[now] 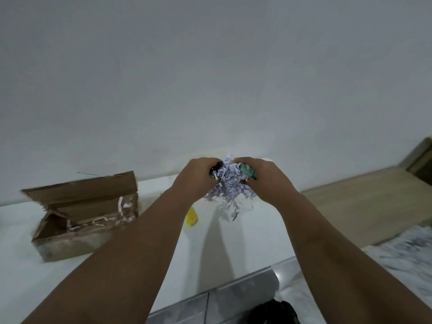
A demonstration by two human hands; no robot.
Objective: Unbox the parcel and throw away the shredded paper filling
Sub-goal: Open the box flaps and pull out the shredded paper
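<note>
- The white table (261, 235) runs from the wall (210, 66) toward me. Its near edge cuts diagonally across the lower frame, from lower left up to the right.
- Below that edge lie grey tiles (187, 307) and a marbled surface (409, 253). A dark object (273, 311) sits at the bottom edge, and I cannot identify it.
- To the right, the table meets a wooden surface (350, 206) that extends to the right frame edge.
- Bare table shows between my forearms and to the right of the cardboard box (86, 213). A small yellow object (192, 217) lies there, just beside my left forearm.
- The box stands on the left part of the table, near the wall and well apart from both hands. Its lid is open and tilted back, and its edges look torn and rough.
- Loose strands of pale paper lie along the inside of the box and hang over its right end.
- My left hand (198, 176) and right hand (259, 178) are raised above the far side of the table, close together, backs toward me.
- Between them is a clump of shredded paper (230, 183): thin, crinkled, white-lilac strips, tangled, with loose ends hanging below my hands over the table.
- My left fingers curl around the left side of the clump and around a small black item (216, 170).
- My right fingers curl around the right side of the clump and around a green item (247, 173) with faint printing that I cannot read.
- The hands and clump cast a shadow on the table beneath them.
</note>
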